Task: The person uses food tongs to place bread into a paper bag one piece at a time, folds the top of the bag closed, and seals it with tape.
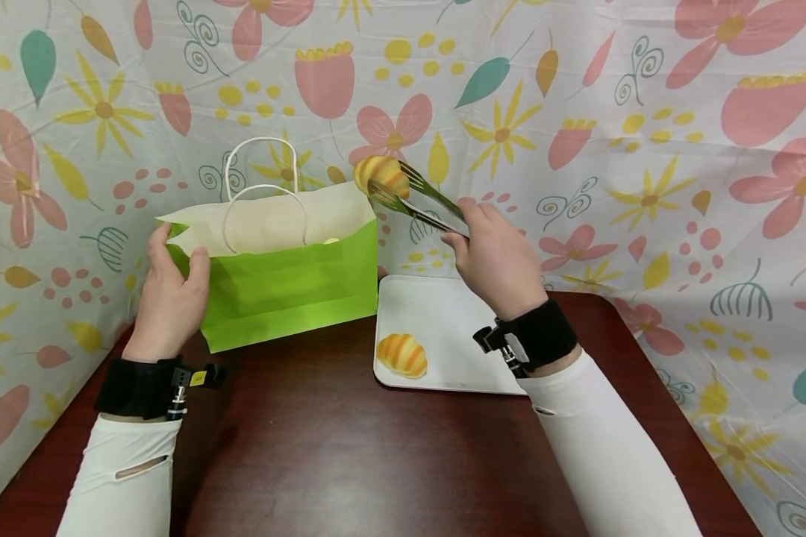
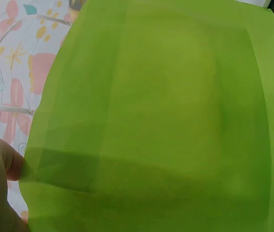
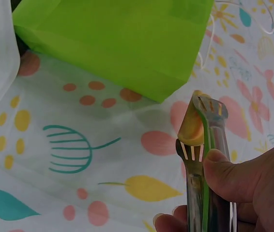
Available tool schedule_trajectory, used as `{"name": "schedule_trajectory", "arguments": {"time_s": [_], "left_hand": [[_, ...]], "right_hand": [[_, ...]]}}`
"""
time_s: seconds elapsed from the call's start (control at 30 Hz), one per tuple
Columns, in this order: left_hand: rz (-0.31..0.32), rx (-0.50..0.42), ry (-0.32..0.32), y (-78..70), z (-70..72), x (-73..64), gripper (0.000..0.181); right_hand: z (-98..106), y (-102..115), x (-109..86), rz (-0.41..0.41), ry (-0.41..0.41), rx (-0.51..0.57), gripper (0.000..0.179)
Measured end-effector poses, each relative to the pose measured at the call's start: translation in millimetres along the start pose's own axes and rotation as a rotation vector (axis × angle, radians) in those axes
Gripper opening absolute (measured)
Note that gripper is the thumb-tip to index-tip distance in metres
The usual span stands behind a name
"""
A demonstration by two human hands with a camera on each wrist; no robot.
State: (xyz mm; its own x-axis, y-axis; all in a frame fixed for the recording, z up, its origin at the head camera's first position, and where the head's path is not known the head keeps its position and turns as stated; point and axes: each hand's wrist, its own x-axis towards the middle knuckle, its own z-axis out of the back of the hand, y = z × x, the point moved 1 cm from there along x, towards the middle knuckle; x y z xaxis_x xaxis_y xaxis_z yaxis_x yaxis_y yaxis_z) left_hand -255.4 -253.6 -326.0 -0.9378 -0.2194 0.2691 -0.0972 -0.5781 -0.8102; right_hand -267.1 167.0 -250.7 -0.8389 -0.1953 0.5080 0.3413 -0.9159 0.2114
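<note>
My right hand (image 1: 500, 257) grips metal serving tongs (image 1: 436, 205) with slotted ends. Between the tong ends is a small croissant-shaped bread (image 1: 381, 177), held at the upper right corner of a green paper bag (image 1: 289, 287). My left hand (image 1: 171, 294) pinches the bag's left side near its top, thumb in front. White inside and with two white cord handles, the bag has its mouth spread apart. A bit of something pale yellow (image 1: 332, 241) shows at its rim; the rest is hidden. The left wrist view is mostly filled by the bag's green side.
A white tray (image 1: 453, 350) lies right of the bag, partly behind my right forearm. A second croissant-shaped bread (image 1: 401, 356) sits in its front left corner. Both bag and tray are on a dark reddish table (image 1: 349, 455). A flowered curtain (image 1: 578, 112) hangs behind.
</note>
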Motion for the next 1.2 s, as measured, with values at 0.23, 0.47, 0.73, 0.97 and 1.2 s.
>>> {"name": "schedule_trajectory", "arguments": {"time_s": [0.23,0.47,0.73,0.97,1.2], "left_hand": [[-0.007,-0.008,0.004,-0.8,-0.8,0.1,0.073],[-0.001,-0.010,0.003,-1.0,-1.3,-0.1,0.073],[0.000,-0.001,0.007,0.1,-0.7,-1.0,0.073],[0.003,0.008,0.012,1.8,-0.3,-2.1,0.074],[-0.002,0.004,0.009,1.8,-0.4,-1.2,0.073]], "right_hand": [[2,18,10.6,0.073,0.005,-0.045,0.048],[0,39,24.0,0.143,0.063,-0.096,0.041],[-7,65,42.7,0.231,0.123,-0.157,0.032],[-18,79,60.0,0.312,0.238,-0.211,0.037],[-28,92,74.8,0.353,0.301,-0.262,0.038]]}}
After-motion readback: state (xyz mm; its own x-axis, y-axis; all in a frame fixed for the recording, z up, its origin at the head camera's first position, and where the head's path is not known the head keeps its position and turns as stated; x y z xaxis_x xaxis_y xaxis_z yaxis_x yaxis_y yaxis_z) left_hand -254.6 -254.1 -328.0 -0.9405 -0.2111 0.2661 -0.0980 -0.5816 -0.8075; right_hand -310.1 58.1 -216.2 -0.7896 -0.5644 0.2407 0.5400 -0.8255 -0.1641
